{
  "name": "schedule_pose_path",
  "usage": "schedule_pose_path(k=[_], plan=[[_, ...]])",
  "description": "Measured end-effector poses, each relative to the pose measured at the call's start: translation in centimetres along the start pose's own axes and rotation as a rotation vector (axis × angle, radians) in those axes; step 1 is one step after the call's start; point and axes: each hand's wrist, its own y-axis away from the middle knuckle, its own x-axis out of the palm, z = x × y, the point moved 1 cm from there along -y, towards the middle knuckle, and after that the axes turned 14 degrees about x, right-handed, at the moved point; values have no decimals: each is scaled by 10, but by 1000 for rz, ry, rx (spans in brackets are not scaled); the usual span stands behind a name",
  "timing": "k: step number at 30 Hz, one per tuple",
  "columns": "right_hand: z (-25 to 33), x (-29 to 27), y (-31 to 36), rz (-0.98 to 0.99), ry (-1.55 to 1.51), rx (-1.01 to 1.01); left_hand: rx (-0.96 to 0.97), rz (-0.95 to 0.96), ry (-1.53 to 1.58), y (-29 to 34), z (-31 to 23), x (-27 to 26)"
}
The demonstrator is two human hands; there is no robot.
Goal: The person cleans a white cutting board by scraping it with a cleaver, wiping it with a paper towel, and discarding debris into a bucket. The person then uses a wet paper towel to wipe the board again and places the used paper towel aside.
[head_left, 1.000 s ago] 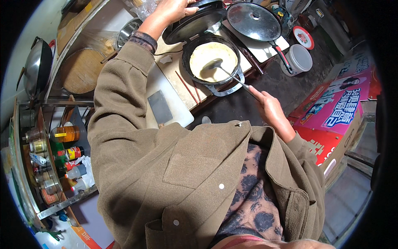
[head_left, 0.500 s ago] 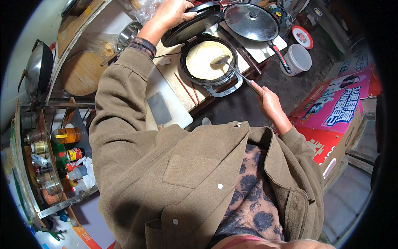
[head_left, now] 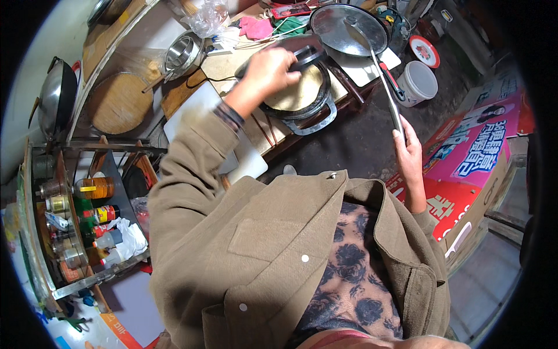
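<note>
My left hand [head_left: 268, 72] grips the black lid [head_left: 314, 49] of an electric griddle [head_left: 317, 121], blurred by motion. The lid hangs partly lowered and covers the back of the griddle. Below it, a pale round flatbread [head_left: 295, 98] lies in the griddle, its front part still showing. Off to the right, my right hand [head_left: 408, 145] is closed around the handle of a metal ladle [head_left: 394, 107]. The ladle points up and away, its bowl overlapping a glass-lidded frying pan [head_left: 340, 38]; I cannot tell whether they touch.
A white bucket [head_left: 417, 84] stands right of the frying pan. Behind the griddle lie pink and green cloths [head_left: 256, 27]. Left of it are a white board [head_left: 189, 110], metal bowls [head_left: 183, 55] and a round wooden board [head_left: 122, 103]. A bottle shelf [head_left: 87, 276] and printed cartons [head_left: 465, 157] flank me.
My left hand has brought the lid down and nearer over the griddle. My right hand has lifted the ladle off the flatbread and moved it right, now upright beside the griddle.
</note>
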Motion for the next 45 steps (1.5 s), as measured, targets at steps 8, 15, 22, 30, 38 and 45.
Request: schedule_pose_path(k=[8, 15, 22, 30, 38, 45], plan=[[5, 1, 14, 226, -344, 230, -171, -44, 89, 53, -92, 143], [8, 15, 13, 435, -565, 507, -240, -75, 70, 74, -102, 210], [16, 47, 6, 782, -950, 592, -229, -209, 198, 97, -117, 195], [31, 122, 7, 1055, -624, 621, -517, -331, 419, 222, -110, 157], [8, 285, 21, 1101, -127, 566, -989, -396, 339, 384, -107, 129], [-42, 387, 16, 876, -29, 461, -1174, -532, 207, 501, -97, 138]])
